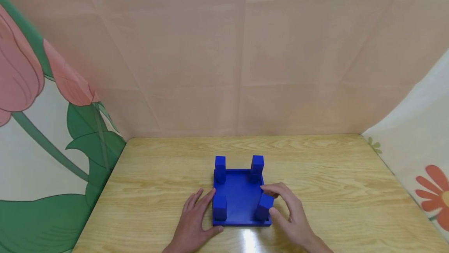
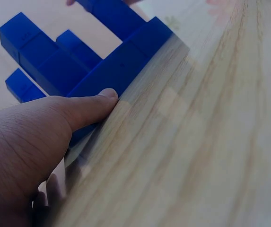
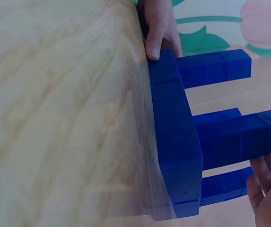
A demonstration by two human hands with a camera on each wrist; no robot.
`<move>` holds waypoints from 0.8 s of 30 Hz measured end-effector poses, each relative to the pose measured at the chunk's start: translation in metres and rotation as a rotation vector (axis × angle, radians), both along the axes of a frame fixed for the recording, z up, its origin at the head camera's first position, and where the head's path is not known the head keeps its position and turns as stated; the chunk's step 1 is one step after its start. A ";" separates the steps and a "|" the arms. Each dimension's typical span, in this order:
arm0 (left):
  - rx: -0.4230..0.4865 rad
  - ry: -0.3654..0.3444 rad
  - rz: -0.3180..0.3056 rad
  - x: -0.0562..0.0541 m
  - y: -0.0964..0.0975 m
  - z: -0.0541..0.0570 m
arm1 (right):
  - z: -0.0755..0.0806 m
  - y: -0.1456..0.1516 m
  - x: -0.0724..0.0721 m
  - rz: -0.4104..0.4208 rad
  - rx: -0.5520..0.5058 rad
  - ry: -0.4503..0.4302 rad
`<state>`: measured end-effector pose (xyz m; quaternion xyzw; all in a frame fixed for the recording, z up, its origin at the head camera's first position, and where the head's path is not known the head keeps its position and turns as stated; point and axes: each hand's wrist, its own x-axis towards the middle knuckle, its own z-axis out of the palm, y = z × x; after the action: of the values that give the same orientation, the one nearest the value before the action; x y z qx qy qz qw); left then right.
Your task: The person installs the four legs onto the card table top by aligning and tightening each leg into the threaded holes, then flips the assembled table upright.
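A square blue tray (image 1: 241, 198) with raised walls lies on the table, and a blue square post stands at each of its corners. My left hand (image 1: 193, 222) is at the near left corner, its thumb (image 2: 95, 106) against the front wall and its index fingertip at the left wall. These fingers are nearly straight. On the near right, my right hand (image 1: 292, 222) curls its thumb and fingers around the top of the blue post (image 1: 264, 207), which looks turned and leaning to the right in the head view. Right fingertips (image 3: 263, 172) overlap that post's upper end in the right wrist view.
Farther back stand the far left post (image 1: 220, 169) and the far right post (image 1: 257, 167); the near left post (image 1: 220, 207) is beside my left hand. Wood-grain table (image 1: 158, 167) surrounds the tray. A plain cloth (image 1: 238, 50) hangs behind, with flowered cloth at both sides.
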<state>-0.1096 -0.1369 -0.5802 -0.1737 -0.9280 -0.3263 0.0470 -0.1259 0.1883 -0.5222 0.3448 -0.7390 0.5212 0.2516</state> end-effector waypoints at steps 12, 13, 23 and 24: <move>-0.001 0.000 0.005 -0.001 0.000 0.000 | 0.000 -0.001 0.001 0.008 -0.009 -0.014; -0.001 0.001 0.005 0.000 0.000 0.000 | 0.000 -0.001 0.001 0.000 -0.010 -0.020; -0.001 0.014 0.004 0.000 0.001 0.000 | 0.003 -0.003 0.005 -0.084 -0.019 -0.103; 0.000 0.016 0.003 0.000 0.001 0.000 | 0.004 -0.003 0.006 -0.098 -0.011 -0.116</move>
<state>-0.1092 -0.1363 -0.5799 -0.1747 -0.9280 -0.3246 0.0547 -0.1201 0.1851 -0.5184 0.2760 -0.7654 0.5315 0.2356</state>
